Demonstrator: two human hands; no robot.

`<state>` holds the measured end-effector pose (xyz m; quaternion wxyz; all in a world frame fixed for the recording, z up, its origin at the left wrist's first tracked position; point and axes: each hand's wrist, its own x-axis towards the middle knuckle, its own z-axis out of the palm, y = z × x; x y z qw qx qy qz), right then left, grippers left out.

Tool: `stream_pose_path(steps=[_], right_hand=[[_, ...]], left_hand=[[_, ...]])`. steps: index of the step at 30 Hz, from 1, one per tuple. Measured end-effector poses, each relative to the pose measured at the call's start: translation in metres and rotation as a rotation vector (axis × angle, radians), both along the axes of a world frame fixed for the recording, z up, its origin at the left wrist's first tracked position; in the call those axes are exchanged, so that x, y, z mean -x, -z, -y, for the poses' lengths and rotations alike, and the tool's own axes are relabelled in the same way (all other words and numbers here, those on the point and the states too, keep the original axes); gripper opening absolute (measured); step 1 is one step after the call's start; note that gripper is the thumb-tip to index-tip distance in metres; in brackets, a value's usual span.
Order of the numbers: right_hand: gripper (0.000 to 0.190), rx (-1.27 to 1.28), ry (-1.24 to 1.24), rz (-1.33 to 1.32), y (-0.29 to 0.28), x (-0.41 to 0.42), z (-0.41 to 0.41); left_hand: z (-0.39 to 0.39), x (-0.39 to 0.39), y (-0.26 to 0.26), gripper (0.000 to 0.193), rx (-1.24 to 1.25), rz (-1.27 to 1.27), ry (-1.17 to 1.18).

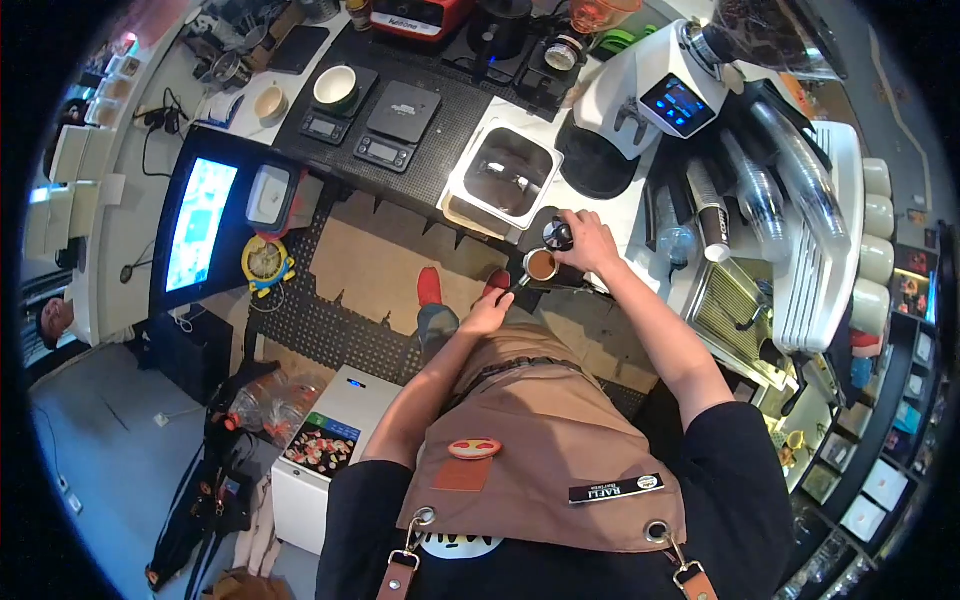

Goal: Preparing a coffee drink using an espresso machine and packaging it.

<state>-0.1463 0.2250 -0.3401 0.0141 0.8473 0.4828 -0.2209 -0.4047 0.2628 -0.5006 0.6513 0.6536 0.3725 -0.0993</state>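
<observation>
My left hand point(487, 311) grips the handle of a portafilter point(526, 279) at the counter's front edge. Brown ground coffee point(541, 264) fills its basket. My right hand point(590, 244) is at a dark round coffee tamper point(557, 234), just beyond the basket, with the fingers around its side; part of the tamper is hidden by the hand. The tamper's base is not clearly seen. To the left of the tamper stands a white-rimmed square container point(457, 189) with a dark inside. A white coffee grinder point(616, 101) with a lit screen stands behind my right hand.
Two digital scales point(405, 112) lie on a black mat, one bearing a dark cup with a white inside point(335, 86). Stacked plastic and paper cups point(709, 210) lie at the right, near a white espresso machine point(817, 300). A lit monitor point(201, 225) stands left. A person point(56, 319) shows at the far left.
</observation>
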Motion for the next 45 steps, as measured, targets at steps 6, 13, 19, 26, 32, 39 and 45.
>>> stream_pose_path(steps=[6,13,19,26,32,39,45], right_hand=[[0.044,0.192,-0.194,0.101,0.011,-0.006,-0.021],[0.037,0.122,-0.284,0.104,-0.015,0.032,-0.008],[0.039,0.121,-0.301,0.085,-0.003,0.048,0.005],[0.04,0.199,-0.295,0.082,-0.002,0.053,0.006],[0.04,0.101,-0.255,0.054,0.001,0.053,0.008],[0.021,0.503,-0.5,0.219,0.006,0.054,-0.023],[0.018,0.519,-0.71,0.199,0.024,0.062,-0.029]], left_hand=[[0.003,-0.004,-0.001,0.045,0.018,0.038,0.001],[0.01,-0.003,0.01,0.051,-0.015,0.064,-0.038],[0.008,-0.009,-0.007,0.052,-0.102,0.015,-0.021],[0.009,-0.006,-0.001,0.052,-0.085,0.025,-0.014],[0.006,-0.008,0.004,0.051,-0.02,0.013,0.025],[-0.004,-0.009,-0.017,0.05,-0.094,-0.003,0.134],[0.001,-0.008,-0.01,0.051,-0.147,0.034,0.141]])
